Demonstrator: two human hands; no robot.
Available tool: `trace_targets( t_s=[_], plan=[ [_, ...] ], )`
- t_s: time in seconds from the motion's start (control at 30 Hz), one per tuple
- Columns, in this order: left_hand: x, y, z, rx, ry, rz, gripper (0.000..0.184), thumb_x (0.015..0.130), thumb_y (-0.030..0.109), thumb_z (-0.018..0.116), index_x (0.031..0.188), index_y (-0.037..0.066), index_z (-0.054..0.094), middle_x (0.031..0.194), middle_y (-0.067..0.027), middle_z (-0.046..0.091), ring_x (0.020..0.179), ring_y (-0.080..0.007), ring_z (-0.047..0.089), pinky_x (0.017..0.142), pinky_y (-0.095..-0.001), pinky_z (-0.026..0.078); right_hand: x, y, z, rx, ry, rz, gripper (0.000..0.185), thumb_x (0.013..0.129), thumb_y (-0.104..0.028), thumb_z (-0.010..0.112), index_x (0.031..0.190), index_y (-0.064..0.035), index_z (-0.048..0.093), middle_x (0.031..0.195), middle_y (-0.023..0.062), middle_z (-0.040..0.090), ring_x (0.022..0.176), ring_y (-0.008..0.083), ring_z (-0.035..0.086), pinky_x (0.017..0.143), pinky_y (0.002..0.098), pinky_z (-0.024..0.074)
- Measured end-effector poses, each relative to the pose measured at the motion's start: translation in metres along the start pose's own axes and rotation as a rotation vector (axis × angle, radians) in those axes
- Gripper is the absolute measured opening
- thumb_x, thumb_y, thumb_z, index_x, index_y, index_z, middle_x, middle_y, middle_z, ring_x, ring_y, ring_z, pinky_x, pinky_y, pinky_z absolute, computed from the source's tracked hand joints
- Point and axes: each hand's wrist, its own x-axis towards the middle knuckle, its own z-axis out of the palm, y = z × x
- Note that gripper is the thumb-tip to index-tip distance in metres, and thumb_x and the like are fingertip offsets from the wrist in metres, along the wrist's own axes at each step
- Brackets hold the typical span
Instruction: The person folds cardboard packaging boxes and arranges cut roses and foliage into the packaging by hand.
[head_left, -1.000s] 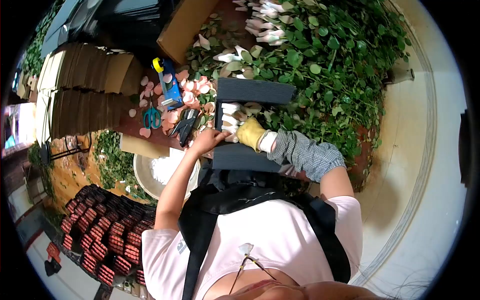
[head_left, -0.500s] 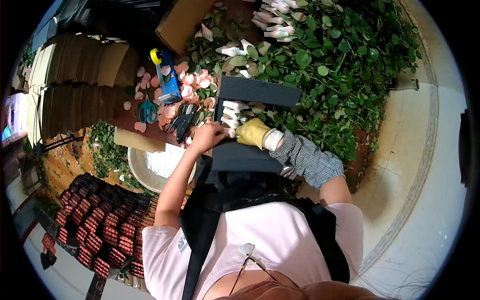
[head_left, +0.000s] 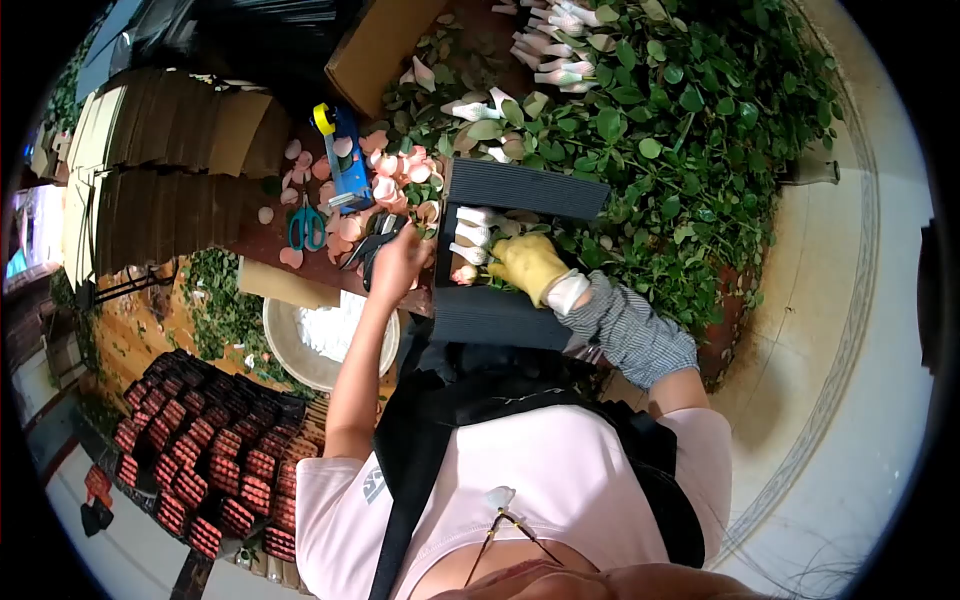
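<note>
My left hand (head_left: 398,265) is bare, its fingers curled over the end of a black stapler (head_left: 377,247) on the reddish-brown table. A yellow glove covers my right hand (head_left: 530,266), which is closed around green rose stems just right of the box. Several rose heads in white sleeves (head_left: 471,234) lie in a row inside the open black corrugated box (head_left: 490,310). Below them is a bare pinkish-yellow rose head (head_left: 464,273), close to the gloved fingertips. The fingertips of both hands are partly hidden.
Teal scissors (head_left: 307,229), a blue tape dispenser (head_left: 347,165) and pink petals (head_left: 405,172) lie left of the box. Leafy stems (head_left: 690,150) and sleeved roses (head_left: 560,45) spread behind and right. Folded cardboard (head_left: 160,170), a white basin (head_left: 300,345) and stacked red-black trays (head_left: 205,450) are at the left.
My left hand has left the rose heads in the box and moved left to the stapler. The lowest rose head is now uncovered. My gloved hand has shifted slightly right, and the view has moved a little.
</note>
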Motion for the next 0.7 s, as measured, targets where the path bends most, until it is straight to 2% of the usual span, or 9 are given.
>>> trace_targets(
  t_s=[0.1,0.23,0.3,0.33,0.4,0.47,0.5,0.6,0.7],
  plan=[
    [0.007,0.03,0.027,0.131,-0.086,0.203,0.033,0.085,0.041,0.07,0.089,0.008,0.066,0.077,-0.0147,0.066,0.072,-0.0377,0.064,0.064,-0.0466,0.051,0.018,0.007,0.034,-0.198,-0.038,0.012,0.019,0.085,-0.025,0.062,0.088,-0.0071,0.069,0.079,0.0103,0.071,0.071,0.0278,0.069,0.065,0.0411,0.0516],
    [0.006,0.024,0.036,0.004,-0.09,0.193,0.024,0.092,0.027,0.062,0.093,0.005,0.071,0.084,-0.0159,0.063,0.081,-0.0383,0.062,0.071,-0.042,0.05,0.021,0.019,0.049,-0.186,0.058,-0.028,0.015,0.085,-0.021,0.06,0.084,-0.0082,0.068,0.077,0.0092,0.071,0.07,0.0267,0.069,0.063,0.0415,0.0502],
    [0.0,-0.004,0.056,-0.065,0.152,0.099,0.024,0.094,0.021,0.059,0.092,0.0,0.068,0.084,-0.0183,0.064,0.078,-0.0359,0.063,0.07,-0.0413,0.049,0.024,0.013,0.053,-0.306,0.01,0.032,0.015,0.086,-0.02,0.058,0.082,-0.0095,0.067,0.074,0.0076,0.071,0.068,0.026,0.069,0.06,0.0414,0.0489],
    [-0.001,-0.011,0.063,-0.267,0.462,0.087,0.024,0.095,0.016,0.055,0.081,-0.002,0.061,0.074,-0.0203,0.058,0.07,-0.034,0.061,0.065,-0.0416,0.046,0.026,0.014,0.055,-0.395,-0.067,0.03,0.018,0.089,-0.023,0.056,0.086,-0.0092,0.067,0.072,0.0076,0.071,0.068,0.0266,0.068,0.062,0.0417,0.0497],
    [0.001,-0.026,0.028,-0.4,0.639,-0.135,0.024,0.095,0.011,0.053,0.076,-0.004,0.052,0.072,-0.0146,0.053,0.065,-0.0283,0.047,0.063,-0.0396,0.039,0.021,0.022,0.054,-0.256,0.008,-0.03,0.02,0.09,-0.026,0.057,0.089,-0.0091,0.066,0.073,0.0083,0.07,0.068,0.0277,0.068,0.063,0.0424,0.0503],
    [-0.005,-0.019,0.008,-0.17,0.614,0.052,0.018,0.093,0.009,0.054,0.081,-0.004,0.056,0.085,-0.0149,0.056,0.077,-0.0265,0.054,0.07,-0.0353,0.044,0.006,0.029,0.041,0.026,0.193,-0.169,0.026,0.09,-0.034,0.06,0.096,-0.0098,0.066,0.08,0.0123,0.071,0.074,0.0309,0.068,0.068,0.0443,0.0522],
    [-0.009,-0.004,-0.001,-0.086,0.602,0.184,0.017,0.093,0.009,0.055,0.082,-0.004,0.057,0.09,-0.0151,0.057,0.081,-0.0256,0.056,0.073,-0.034,0.045,-0.002,0.016,0.01,0.261,0.081,-0.074,0.03,0.089,-0.038,0.061,0.1,-0.0109,0.067,0.088,0.0138,0.071,0.081,0.0317,0.068,0.071,0.0439,0.053],
    [-0.008,-0.017,0.01,-0.257,0.261,-0.077,0.02,0.092,0.018,0.06,0.087,-0.001,0.062,0.079,-0.0157,0.064,0.07,-0.0312,0.061,0.068,-0.0382,0.049,0.004,0.013,0.011,0.168,0.319,-0.043,0.032,0.088,-0.039,0.064,0.107,-0.0123,0.068,0.086,0.0106,0.071,0.081,0.0324,0.068,0.074,0.0447,0.0525],
    [0.008,0.007,0.032,0.013,0.079,-0.011,0.035,0.091,0.035,0.066,0.098,0.001,0.066,0.087,-0.0233,0.067,0.08,-0.0368,0.066,0.072,-0.0403,0.051,0.024,0.02,0.022,-0.076,-0.001,0.173,0.035,0.09,-0.041,0.061,0.106,-0.0105,0.066,0.091,0.0117,0.072,0.085,0.033,0.068,0.076,0.0451,0.0529]
  ],
)
